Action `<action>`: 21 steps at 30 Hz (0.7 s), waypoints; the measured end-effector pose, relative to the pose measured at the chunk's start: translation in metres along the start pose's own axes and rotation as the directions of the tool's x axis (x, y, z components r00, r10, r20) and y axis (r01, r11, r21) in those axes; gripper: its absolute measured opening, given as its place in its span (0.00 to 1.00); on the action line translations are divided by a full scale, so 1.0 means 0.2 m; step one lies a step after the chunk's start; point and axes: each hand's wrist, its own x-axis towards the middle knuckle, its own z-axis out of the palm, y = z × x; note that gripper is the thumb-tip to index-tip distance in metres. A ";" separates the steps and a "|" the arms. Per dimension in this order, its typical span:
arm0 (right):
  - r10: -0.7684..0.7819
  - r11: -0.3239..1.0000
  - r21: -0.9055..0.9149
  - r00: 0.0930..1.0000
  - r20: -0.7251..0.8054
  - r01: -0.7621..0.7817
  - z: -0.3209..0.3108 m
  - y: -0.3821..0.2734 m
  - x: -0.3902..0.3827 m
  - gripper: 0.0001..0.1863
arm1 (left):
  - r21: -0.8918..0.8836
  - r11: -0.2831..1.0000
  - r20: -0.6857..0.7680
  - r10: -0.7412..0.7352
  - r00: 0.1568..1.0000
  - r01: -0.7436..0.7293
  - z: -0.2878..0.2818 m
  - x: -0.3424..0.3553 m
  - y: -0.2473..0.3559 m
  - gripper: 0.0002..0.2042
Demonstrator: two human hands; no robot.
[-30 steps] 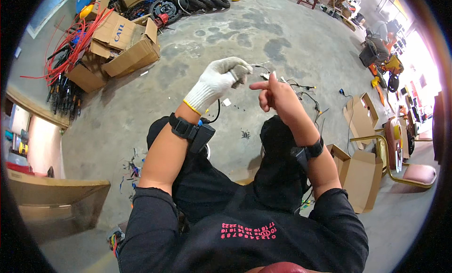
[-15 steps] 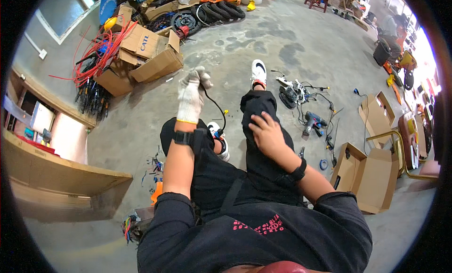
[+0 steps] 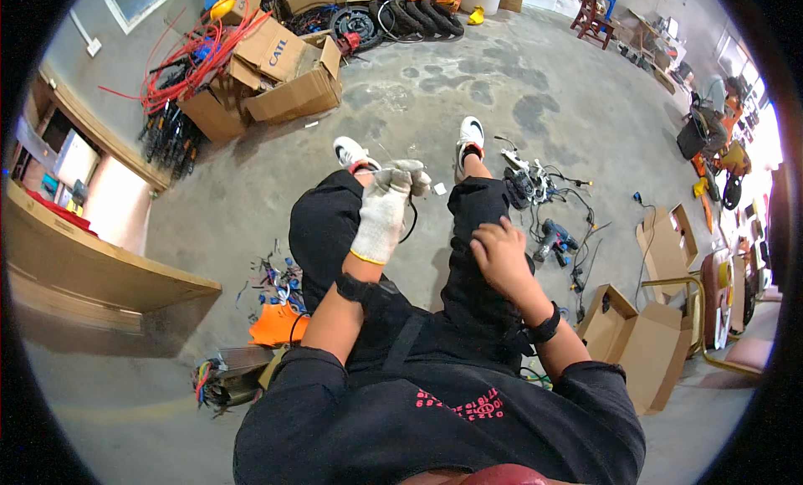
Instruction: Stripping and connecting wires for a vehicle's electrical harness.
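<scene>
My left hand (image 3: 390, 199), in a white knit glove with a yellow cuff, is closed on a black cable (image 3: 409, 225) and is raised between my knees, with a loop of the cable hanging below it. My bare right hand (image 3: 503, 256) lies on my black-trousered right thigh, fingers apart and holding nothing. Right of my feet, on the concrete, lie a black and white assembly with wires (image 3: 526, 184) and a cordless drill (image 3: 554, 241). Left of my legs are an orange plastic piece (image 3: 272, 323) and scattered wire offcuts (image 3: 281, 276).
Cardboard boxes (image 3: 288, 88), red tubing (image 3: 192, 66) and tyres (image 3: 422, 16) are piled at the back left. A wooden ledge (image 3: 109, 276) runs along the left. Flattened cartons (image 3: 652, 351) and a chair (image 3: 744, 353) are at the right. A person (image 3: 713, 108) is at the far right.
My feet have come into view with legs stretched further forward. My left hand moved lower, then rightward, still on the cable. My right hand came down from mid-air onto my thigh.
</scene>
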 end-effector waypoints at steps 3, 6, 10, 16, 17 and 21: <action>0.018 0.967 0.256 0.993 -0.120 0.013 -0.11 0.07 0.19 0.14 | 0.036 0.994 -0.086 -0.101 0.991 0.105 -0.02 -0.03 -0.18 0.16; 0.312 0.649 0.721 0.949 0.040 -0.244 -0.01 0.11 0.36 0.16 | 0.039 0.978 -0.111 -0.200 0.974 0.205 -0.06 -0.06 -0.40 0.17; 0.374 0.666 0.678 0.925 0.058 -0.312 0.26 0.10 0.44 0.24 | 0.011 0.935 -0.129 -0.350 0.928 0.355 -0.19 -0.08 -0.65 0.18; 0.110 0.633 0.736 0.969 0.222 -0.241 0.46 0.14 0.50 0.17 | 0.086 0.918 -0.014 -0.387 0.922 0.387 -0.33 -0.09 -0.83 0.16; 0.072 0.679 0.715 0.985 0.160 -0.165 0.48 0.15 0.51 0.12 | 0.089 0.908 -0.048 -0.407 0.912 0.410 -0.35 -0.10 -0.85 0.16; 0.070 0.752 0.596 0.933 0.352 -0.281 0.52 0.15 0.52 0.09 | 0.238 0.874 -0.011 -0.434 0.901 0.424 -0.42 -0.11 -0.87 0.13</action>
